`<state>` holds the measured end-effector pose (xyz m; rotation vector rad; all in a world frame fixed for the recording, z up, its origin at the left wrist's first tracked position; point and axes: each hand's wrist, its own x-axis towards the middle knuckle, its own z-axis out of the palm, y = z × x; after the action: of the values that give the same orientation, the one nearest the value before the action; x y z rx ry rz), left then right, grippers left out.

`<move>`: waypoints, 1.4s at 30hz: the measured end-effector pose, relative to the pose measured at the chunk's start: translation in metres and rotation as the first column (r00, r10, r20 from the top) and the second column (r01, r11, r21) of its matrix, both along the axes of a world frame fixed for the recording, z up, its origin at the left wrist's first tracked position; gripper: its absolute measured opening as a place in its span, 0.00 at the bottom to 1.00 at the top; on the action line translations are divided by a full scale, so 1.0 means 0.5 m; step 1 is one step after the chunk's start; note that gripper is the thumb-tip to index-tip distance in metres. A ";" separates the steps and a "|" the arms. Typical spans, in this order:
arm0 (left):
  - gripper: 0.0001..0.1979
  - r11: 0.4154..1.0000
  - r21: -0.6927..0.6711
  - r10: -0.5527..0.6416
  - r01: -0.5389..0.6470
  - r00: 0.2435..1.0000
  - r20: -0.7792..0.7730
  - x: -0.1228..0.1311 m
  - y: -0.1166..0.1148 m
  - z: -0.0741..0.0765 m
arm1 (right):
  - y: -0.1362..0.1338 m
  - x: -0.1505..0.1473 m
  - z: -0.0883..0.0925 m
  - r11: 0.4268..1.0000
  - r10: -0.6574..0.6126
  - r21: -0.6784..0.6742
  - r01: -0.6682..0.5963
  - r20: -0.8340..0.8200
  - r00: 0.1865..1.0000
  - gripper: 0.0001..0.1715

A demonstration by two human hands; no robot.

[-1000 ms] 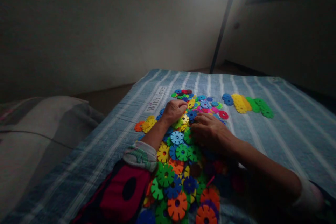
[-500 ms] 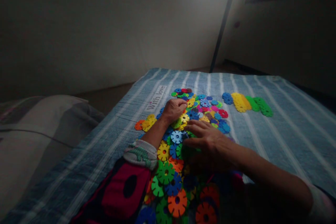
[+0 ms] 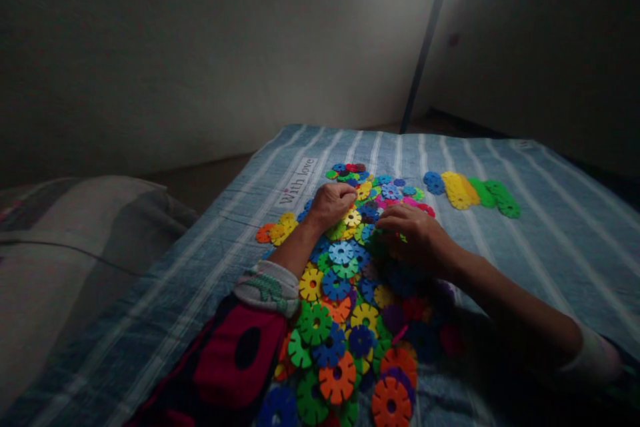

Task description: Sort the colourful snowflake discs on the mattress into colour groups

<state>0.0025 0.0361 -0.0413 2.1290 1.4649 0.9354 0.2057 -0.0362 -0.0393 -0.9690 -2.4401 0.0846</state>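
Note:
A long heap of slotted plastic discs in many colours lies on a striped blue cloth (image 3: 210,293). My left hand (image 3: 331,205) is closed over the far part of the heap, thumb against bent fingers; what it holds, if anything, is hidden. Beside a yellow disc (image 3: 352,217), its knuckles face up. My right hand (image 3: 415,233) hovers low over the heap's right side, fingers stretched and slightly curved, with a green disc (image 3: 403,237) partly showing under it. Its thumb is hidden. Closer to me lie a light blue disc (image 3: 341,253) and an orange disc (image 3: 337,378).
At the far right, overlapping discs form a row: blue (image 3: 434,183), yellow (image 3: 457,190) and green (image 3: 503,199). Yellow discs (image 3: 283,228) lie left of my left forearm. A covered surface (image 3: 90,267) stands at the left, and a dark pole (image 3: 425,47) rises behind.
My right hand has moved forward and slightly right over the heap, uncovering discs nearer to me. My left hand stays in about the same place, still closed.

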 end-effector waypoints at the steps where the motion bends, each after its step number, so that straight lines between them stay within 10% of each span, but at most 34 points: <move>1: 0.14 1.000 0.001 0.002 -0.002 1.000 0.000 0.000 0.000 0.000 | 0.001 0.004 0.002 1.000 -0.009 -0.011 0.009 -0.003 1.000 0.08; 12: 0.12 1.000 0.006 -0.011 0.011 1.000 0.027 -0.004 0.006 -0.007 | 0.008 0.030 0.011 0.994 -0.052 -0.095 0.045 -0.072 0.996 0.07; 20: 0.13 1.000 0.021 -0.007 0.007 1.000 0.018 -0.007 0.006 -0.008 | -0.010 -0.004 0.003 0.989 -0.136 -0.040 0.145 0.166 0.977 0.27; 42: 0.14 1.000 -0.011 -0.002 0.002 1.000 0.010 -0.007 0.009 -0.004 | -0.034 -0.012 0.043 0.967 -0.254 0.076 0.243 0.352 0.901 0.11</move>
<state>-0.0008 0.0404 -0.0434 2.1141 1.4598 0.9340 0.1998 -0.0532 -0.0177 -1.3768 -2.6035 -0.2393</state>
